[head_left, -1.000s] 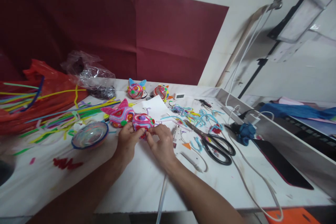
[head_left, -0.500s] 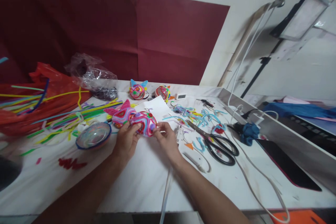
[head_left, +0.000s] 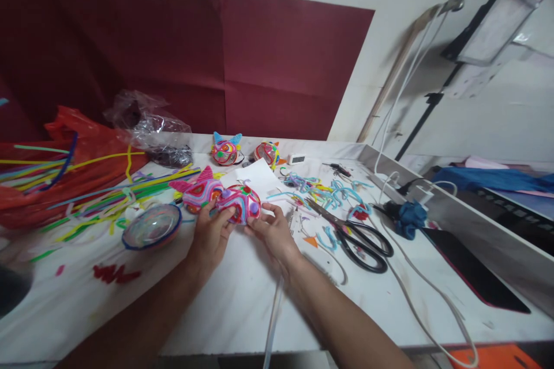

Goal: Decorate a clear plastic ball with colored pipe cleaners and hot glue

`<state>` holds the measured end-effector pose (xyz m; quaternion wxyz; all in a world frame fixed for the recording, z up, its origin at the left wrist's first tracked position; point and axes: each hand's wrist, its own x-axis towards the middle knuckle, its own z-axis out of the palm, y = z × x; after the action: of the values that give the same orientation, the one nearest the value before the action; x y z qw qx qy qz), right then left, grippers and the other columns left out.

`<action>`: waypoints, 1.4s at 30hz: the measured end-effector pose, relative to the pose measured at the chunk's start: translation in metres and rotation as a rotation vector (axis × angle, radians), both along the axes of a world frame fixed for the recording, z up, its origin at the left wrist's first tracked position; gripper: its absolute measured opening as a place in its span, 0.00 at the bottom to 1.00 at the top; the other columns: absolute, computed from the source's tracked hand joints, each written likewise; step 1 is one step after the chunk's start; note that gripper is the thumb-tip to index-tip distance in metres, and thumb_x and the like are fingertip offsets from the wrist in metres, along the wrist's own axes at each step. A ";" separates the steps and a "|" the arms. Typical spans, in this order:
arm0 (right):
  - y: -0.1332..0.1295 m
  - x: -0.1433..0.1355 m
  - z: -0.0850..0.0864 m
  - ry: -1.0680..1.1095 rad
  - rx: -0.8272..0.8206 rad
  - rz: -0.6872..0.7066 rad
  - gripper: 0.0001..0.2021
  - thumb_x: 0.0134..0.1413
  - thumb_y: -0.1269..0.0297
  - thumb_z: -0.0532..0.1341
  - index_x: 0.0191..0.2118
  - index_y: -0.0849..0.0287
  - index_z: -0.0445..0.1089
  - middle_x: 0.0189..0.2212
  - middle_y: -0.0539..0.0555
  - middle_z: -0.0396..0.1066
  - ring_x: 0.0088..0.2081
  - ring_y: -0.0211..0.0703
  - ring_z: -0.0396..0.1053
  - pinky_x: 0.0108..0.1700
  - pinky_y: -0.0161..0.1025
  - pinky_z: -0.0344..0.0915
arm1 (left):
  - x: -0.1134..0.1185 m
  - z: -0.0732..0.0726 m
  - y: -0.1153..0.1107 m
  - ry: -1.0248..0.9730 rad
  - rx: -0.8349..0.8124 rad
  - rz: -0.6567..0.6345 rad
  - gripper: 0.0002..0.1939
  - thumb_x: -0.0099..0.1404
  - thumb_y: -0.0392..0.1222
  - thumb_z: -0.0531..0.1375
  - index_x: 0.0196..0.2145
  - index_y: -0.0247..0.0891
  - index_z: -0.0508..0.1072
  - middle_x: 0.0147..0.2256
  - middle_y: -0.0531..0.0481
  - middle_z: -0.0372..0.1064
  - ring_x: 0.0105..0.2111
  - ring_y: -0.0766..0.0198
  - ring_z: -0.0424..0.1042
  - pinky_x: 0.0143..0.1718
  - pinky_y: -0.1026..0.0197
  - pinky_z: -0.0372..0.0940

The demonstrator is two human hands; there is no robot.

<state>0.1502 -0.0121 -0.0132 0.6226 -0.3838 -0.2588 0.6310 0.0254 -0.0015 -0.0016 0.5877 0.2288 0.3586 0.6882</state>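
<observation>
A round pink, blue and red striped craft piece [head_left: 239, 203] with green and purple dots is held between my two hands above the table. My left hand [head_left: 213, 230] grips its left side, thumb on the front. At its lower right edge, the fingers of my right hand [head_left: 270, 230] pinch the rim. Just behind and left of it lies a pink striped piece with pointed ears [head_left: 199, 191]. A clear bowl with a blue rim [head_left: 152, 226] rests left of my left hand.
Black-handled scissors [head_left: 352, 233] and cut pipe cleaners [head_left: 318, 189] lie to the right. Behind are two decorated balls [head_left: 225, 151] and white paper [head_left: 258, 176]. A red bag [head_left: 90, 144] with pipe cleaners is at left, a black tablet-like slab [head_left: 474, 270] at right.
The held piece has turned slightly and shifted a little right. My right hand's fingers have moved from its right side to its lower edge. The whole view has shifted slightly.
</observation>
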 end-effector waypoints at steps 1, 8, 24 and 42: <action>0.000 0.000 0.000 0.026 -0.007 0.007 0.30 0.33 0.75 0.75 0.42 0.54 0.61 0.27 0.43 0.71 0.28 0.39 0.75 0.36 0.40 0.78 | 0.000 0.000 0.000 0.003 0.000 -0.009 0.25 0.45 0.26 0.69 0.40 0.41 0.69 0.29 0.56 0.75 0.30 0.66 0.76 0.37 0.63 0.71; 0.006 0.000 -0.008 0.164 0.024 0.024 0.31 0.31 0.74 0.76 0.43 0.53 0.63 0.25 0.44 0.74 0.27 0.38 0.74 0.32 0.36 0.75 | -0.003 0.000 0.002 0.017 0.016 -0.044 0.22 0.46 0.30 0.71 0.38 0.39 0.71 0.31 0.55 0.77 0.31 0.65 0.76 0.35 0.64 0.72; 0.014 0.028 0.012 0.259 0.263 0.068 0.25 0.32 0.73 0.77 0.40 0.55 0.70 0.31 0.47 0.78 0.30 0.35 0.75 0.35 0.34 0.74 | 0.003 0.026 -0.008 -0.042 0.015 -0.208 0.12 0.60 0.33 0.65 0.41 0.38 0.69 0.37 0.43 0.79 0.36 0.56 0.80 0.39 0.56 0.73; 0.021 0.038 0.011 0.282 0.198 0.077 0.30 0.30 0.76 0.76 0.44 0.57 0.69 0.28 0.47 0.78 0.27 0.36 0.74 0.33 0.33 0.74 | 0.032 0.033 0.006 -0.033 0.168 -0.114 0.47 0.54 0.24 0.66 0.64 0.50 0.51 0.40 0.52 0.78 0.35 0.64 0.79 0.36 0.59 0.74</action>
<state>0.1886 0.0086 -0.0020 0.6629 -0.2182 -0.2440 0.6733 0.0572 0.0046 0.0310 0.6107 0.2858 0.2763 0.6848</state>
